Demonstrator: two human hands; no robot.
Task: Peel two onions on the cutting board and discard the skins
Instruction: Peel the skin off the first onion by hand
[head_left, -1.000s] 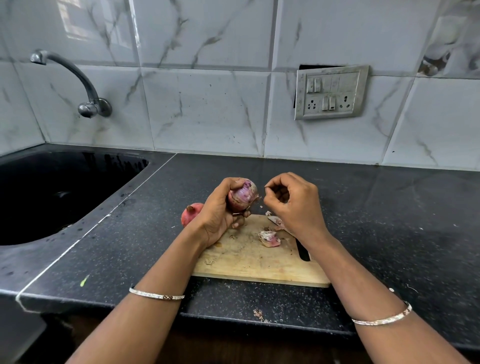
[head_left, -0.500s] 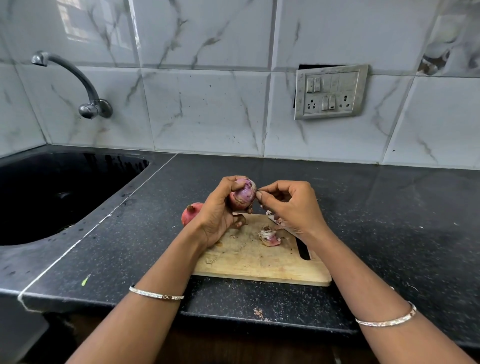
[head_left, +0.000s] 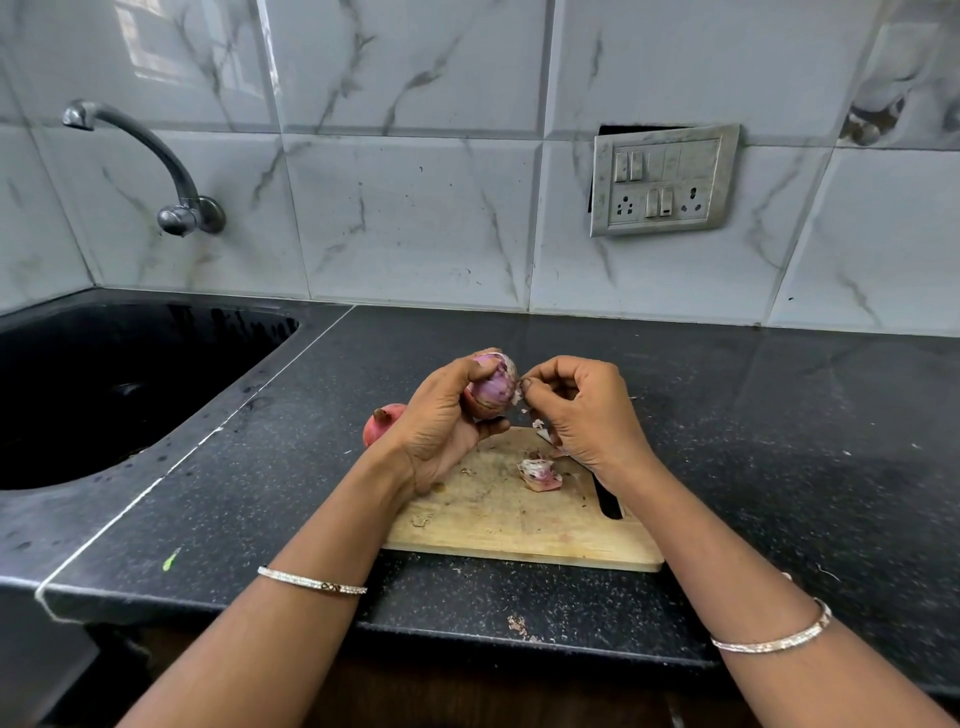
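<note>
My left hand (head_left: 441, 415) grips a partly peeled purple onion (head_left: 493, 387) above the far edge of the wooden cutting board (head_left: 498, 525). My right hand (head_left: 587, 410) pinches a bit of skin at the onion's right side with thumb and forefinger. A second, unpeeled red onion (head_left: 382, 421) lies at the board's far left corner, half hidden behind my left hand. A piece of removed skin (head_left: 540, 474) lies on the board, with smaller scraps (head_left: 543, 431) near my right hand.
A black sink (head_left: 104, 384) lies to the left with a tap (head_left: 171, 197) on the tiled wall. A switch panel (head_left: 662, 179) is on the wall at the right. The dark counter (head_left: 779, 441) has a skin scrap (head_left: 517, 626) near its front edge.
My right hand came back from the right to the onion and now pinches skin at its side. My left hand has turned the onion slightly.
</note>
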